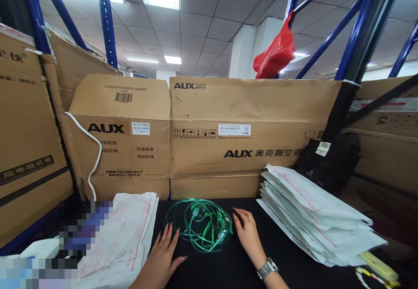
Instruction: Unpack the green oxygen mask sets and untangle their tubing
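A coil of clear green tubing [204, 246] lies on the black tabletop between my hands. Within the coil sits a clear oxygen mask [224, 223] with a green strap; a pale green connector [222, 236] shows at its lower side. My left hand [166, 246] rests palm down, fingers spread, just left of the coil with its fingertips near the tubing. To the right of the mask is my right hand [246, 230], a watch on its wrist. Its thumb and fingers are apart, close to the mask's edge, and no object shows in them.
White printed packets [119, 236] lie on the left, and a taller stack of white packets [313, 219] on the right. Cardboard AUX boxes [212, 162] wall off the back. A yellow case [379, 266] and a black bag [339, 167] are at right; a white cable [98, 152] hangs left.
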Motion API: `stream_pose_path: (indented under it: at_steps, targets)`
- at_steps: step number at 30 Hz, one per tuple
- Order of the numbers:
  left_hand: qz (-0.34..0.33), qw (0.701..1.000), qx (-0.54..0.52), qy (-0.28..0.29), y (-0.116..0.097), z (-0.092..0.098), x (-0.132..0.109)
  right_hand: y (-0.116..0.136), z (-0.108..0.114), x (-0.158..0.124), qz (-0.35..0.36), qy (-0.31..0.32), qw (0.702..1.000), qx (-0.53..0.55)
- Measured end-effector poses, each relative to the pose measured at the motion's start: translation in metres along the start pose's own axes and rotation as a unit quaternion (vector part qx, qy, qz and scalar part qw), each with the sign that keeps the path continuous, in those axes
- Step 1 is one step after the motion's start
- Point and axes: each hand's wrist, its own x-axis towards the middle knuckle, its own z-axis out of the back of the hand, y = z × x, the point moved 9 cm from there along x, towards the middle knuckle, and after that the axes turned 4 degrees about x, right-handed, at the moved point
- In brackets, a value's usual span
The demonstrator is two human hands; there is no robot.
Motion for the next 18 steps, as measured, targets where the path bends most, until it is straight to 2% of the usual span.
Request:
stream_pose_path:
  at_steps: [2, 4, 7, 10, 16, 18]
  targets:
    - [-0.004, 1.0, 0.0, 0.005, -0.002, 0.004, -0.001, 0.016, 0.018, 0.003, 0.042, -0.046, 0.997, -0.034]
    - [-0.004, 1.0, -0.002, 0.009, -0.003, 0.006, -0.001, 0.04, 0.048, 0.003, 0.114, -0.133, 0.98, -0.098]
    - [-0.002, 1.0, -0.006, 0.005, -0.004, 0.008, -0.002, 0.066, 0.1, -0.005, 0.179, -0.293, 0.922, -0.179]
    - [-0.004, 1.0, 0.001, 0.006, -0.002, 0.005, -0.002, 0.073, 0.139, -0.017, 0.173, -0.412, 0.869, -0.213]
    - [-0.014, 1.0, 0.007, -0.014, 0.003, -0.002, -0.001, 0.077, 0.179, -0.04, 0.152, -0.533, 0.811, -0.187]
    - [-0.008, 1.0, 0.01, -0.003, 0.003, -0.003, 0.0, 0.069, 0.184, -0.035, 0.12, -0.511, 0.842, -0.123]
